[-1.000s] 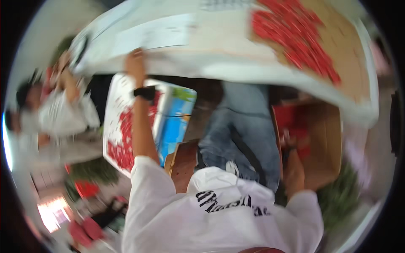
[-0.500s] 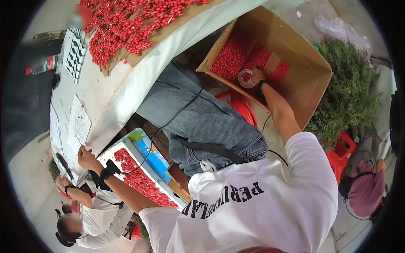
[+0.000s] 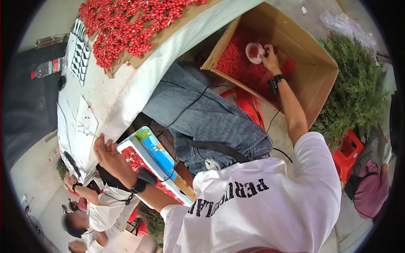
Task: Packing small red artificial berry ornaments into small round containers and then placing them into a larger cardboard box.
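Inside a large cardboard box (image 3: 310,76) on the right, my right hand (image 3: 270,59) grips the rim of a round translucent plastic cup (image 3: 254,45). Some red shows within the cup. Loose red berries (image 3: 230,59) cover part of the box bottom under it. My left hand (image 3: 113,158) is open beside the near edge of the white-covered table (image 3: 114,99), its fingers spread and holding nothing. Close beyond its fingertips lies a white sheet (image 3: 86,120) with a few red berries on it.
Red berry stems (image 3: 130,29) are heaped at the table's far end. Below my left arm sits a white foam box (image 3: 145,145) of red berries. A plastic bottle (image 3: 48,68) lies at the left. Green foliage (image 3: 346,84) and a red stool (image 3: 348,154) stand right; co-workers sit around.
My right hand has carried the cup up and farther into the box, away from the near wall. My left hand has let go of the sheet's corner, moved right and opened.
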Demonstrator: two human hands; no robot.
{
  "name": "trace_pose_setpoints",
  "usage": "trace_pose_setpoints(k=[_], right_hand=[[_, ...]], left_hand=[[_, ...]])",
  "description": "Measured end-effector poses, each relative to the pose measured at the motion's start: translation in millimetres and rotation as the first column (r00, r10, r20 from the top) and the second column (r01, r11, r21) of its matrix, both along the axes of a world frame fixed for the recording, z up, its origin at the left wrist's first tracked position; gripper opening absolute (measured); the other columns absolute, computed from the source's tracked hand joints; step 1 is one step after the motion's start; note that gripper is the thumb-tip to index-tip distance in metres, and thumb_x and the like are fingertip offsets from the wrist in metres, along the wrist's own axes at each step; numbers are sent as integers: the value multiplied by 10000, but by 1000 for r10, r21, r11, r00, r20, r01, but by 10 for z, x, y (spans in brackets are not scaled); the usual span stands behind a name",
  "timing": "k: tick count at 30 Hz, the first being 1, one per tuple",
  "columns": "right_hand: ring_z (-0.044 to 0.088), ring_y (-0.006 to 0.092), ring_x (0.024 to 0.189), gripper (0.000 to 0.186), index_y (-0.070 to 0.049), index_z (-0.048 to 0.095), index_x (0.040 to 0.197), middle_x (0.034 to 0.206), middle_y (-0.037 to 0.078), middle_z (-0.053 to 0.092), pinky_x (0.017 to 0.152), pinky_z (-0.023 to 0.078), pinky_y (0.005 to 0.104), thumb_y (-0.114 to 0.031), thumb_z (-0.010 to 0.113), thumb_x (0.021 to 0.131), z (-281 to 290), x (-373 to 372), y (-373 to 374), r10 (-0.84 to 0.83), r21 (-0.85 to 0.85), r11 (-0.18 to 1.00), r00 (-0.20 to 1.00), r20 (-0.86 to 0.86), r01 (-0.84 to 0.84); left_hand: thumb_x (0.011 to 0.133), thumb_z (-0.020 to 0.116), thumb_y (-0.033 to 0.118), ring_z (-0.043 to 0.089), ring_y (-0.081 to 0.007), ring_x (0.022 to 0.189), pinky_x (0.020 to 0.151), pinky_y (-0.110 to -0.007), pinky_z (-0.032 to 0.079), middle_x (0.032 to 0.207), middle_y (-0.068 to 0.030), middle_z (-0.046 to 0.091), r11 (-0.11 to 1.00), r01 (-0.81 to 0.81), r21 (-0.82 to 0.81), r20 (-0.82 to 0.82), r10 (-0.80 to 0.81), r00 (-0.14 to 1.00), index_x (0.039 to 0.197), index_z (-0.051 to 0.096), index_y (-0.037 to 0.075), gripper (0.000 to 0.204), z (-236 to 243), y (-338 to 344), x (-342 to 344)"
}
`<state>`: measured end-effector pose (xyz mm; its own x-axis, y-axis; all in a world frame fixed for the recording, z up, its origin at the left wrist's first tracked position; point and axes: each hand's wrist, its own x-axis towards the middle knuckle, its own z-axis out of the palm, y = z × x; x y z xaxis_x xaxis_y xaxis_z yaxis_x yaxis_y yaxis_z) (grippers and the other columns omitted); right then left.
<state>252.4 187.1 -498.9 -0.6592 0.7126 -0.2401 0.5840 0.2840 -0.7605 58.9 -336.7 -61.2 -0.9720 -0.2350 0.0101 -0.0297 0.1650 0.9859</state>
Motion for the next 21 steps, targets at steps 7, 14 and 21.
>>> trace_pose_setpoints(k=[7, 14, 21], right_hand=[[601, 450, 935, 599, -201, 387, 1378, 1250, 248, 488, 761, 532, 486, -151, 620, 828, 371, -666, -477, -4, 448, 890, 979, 202, -89], [645, 399, 801, 496, -232, 500, 1321, 1241, 177, 529, 729, 538, 494, -133, 595, 845, -170, -658, -806, 313, 397, 845, 933, 178, -359], [661, 336, 778, 459, -201, 492, 1346, 1110, 144, 642, 706, 554, 429, -114, 516, 896, -686, -332, -771, 328, -1, 945, 945, -3, -328]], left_hand=[[887, 621, 73, 593, -128, 610, 531, -229, 481, 992, -169, 676, 949, 311, -51, 186, -297, 937, 1001, 598, -30, 156, -84, 1221, 481], [881, 627, 63, 631, -165, 604, 522, -274, 509, 930, -179, 693, 836, 392, 385, 245, -502, 830, 991, 621, -56, 162, -197, 1848, 532], [876, 631, 50, 644, -177, 613, 516, -285, 522, 938, -183, 694, 762, 445, 472, 273, -605, 748, 983, 629, -52, 148, -274, 2222, 601]])
